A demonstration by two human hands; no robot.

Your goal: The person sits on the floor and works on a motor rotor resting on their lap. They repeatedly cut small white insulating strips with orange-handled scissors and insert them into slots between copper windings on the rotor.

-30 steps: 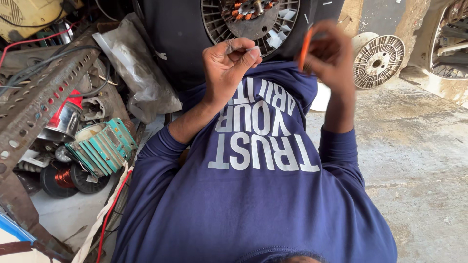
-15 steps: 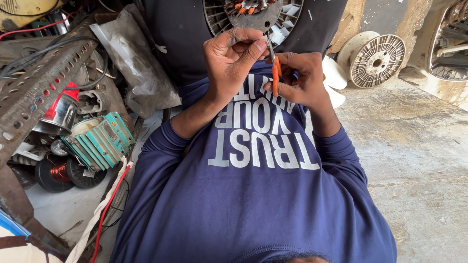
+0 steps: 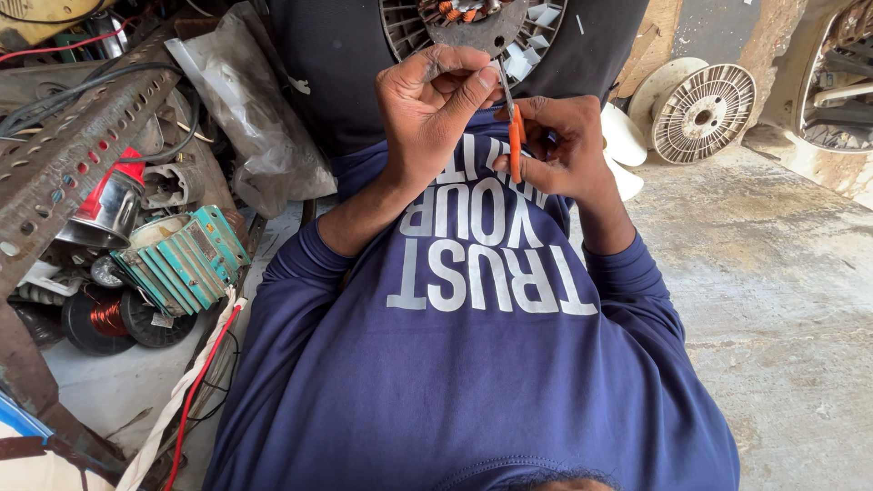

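Motor stator (image 3: 473,27): sits just beyond both hands, windings facing up, within reach.
Left hand (image 3: 432,109): fingers pinched together on something too small to identify.
Right hand (image 3: 568,155): fingers clamped on orange-handled scissors (image 3: 515,145), blades pointing up beside the left fingertips.

A motor-repair workshop: fan stator (image 3: 473,23), copper wire spool (image 3: 107,318), slotted angle iron (image 3: 68,168), bare concrete floor (image 3: 773,300).
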